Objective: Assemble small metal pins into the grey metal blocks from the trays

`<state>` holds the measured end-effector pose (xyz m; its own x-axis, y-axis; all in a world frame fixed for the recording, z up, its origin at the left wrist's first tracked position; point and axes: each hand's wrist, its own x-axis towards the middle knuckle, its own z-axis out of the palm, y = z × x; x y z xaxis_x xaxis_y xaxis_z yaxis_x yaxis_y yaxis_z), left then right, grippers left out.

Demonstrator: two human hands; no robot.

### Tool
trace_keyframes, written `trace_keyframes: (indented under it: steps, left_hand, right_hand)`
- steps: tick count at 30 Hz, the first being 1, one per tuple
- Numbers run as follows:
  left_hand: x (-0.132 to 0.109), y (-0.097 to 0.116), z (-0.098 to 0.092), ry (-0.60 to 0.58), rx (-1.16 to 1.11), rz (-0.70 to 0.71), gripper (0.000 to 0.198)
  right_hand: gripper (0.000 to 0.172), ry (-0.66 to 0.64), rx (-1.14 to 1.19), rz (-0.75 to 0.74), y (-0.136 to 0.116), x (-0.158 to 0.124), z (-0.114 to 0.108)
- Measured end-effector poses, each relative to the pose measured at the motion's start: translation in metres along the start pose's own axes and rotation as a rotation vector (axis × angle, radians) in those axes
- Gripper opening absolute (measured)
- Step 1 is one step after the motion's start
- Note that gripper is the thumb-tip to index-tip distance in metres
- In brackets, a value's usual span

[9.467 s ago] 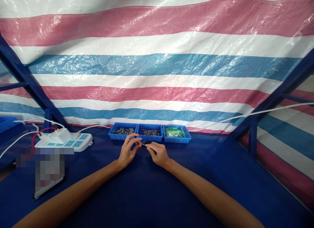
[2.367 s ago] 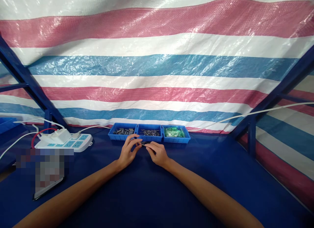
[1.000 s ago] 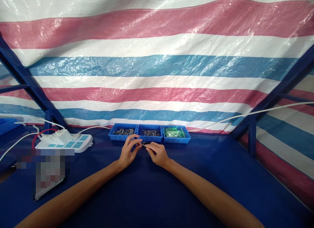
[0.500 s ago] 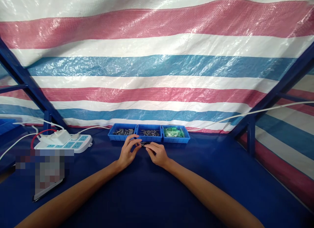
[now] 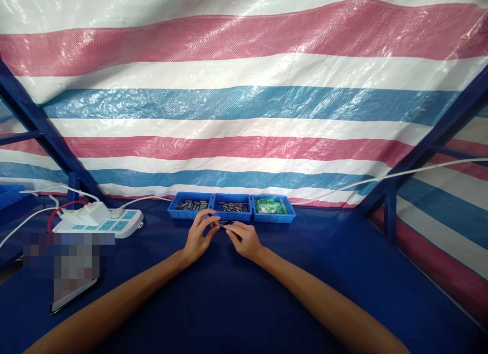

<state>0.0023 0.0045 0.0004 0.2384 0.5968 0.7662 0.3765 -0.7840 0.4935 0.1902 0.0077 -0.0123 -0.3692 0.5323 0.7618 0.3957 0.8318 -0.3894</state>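
Observation:
My left hand [image 5: 199, 236] and my right hand [image 5: 244, 237] meet over the blue table, just in front of three small blue trays. Between their fingertips is a small dark part [image 5: 223, 224], too small to make out in detail; both hands pinch it. Grey cylindrical pieces lie in the left tray [image 5: 183, 215]. Thin metal pieces fill the middle tray [image 5: 232, 217], and a green-tinted plastic bag [image 5: 270, 206] lies in the right tray [image 5: 273, 219].
A white power strip [image 5: 129, 225] with plugs and cables stands at the left. Nearer is a pixelated object with a dark edge [image 5: 74, 296]. Blue frame bars [image 5: 407, 155] and a striped sheet [image 5: 244, 102] rise behind the table [image 5: 236, 303].

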Motion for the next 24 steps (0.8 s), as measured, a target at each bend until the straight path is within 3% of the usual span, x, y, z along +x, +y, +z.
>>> trace_keyframes:
  steps: [24]
  left_hand:
    - [0.0011,0.002,-0.0009,-0.005,0.003,0.015,0.027]
  right_hand:
    - [0.023,-0.005,0.001,-0.004,-0.0012,-0.0001,-0.0002]
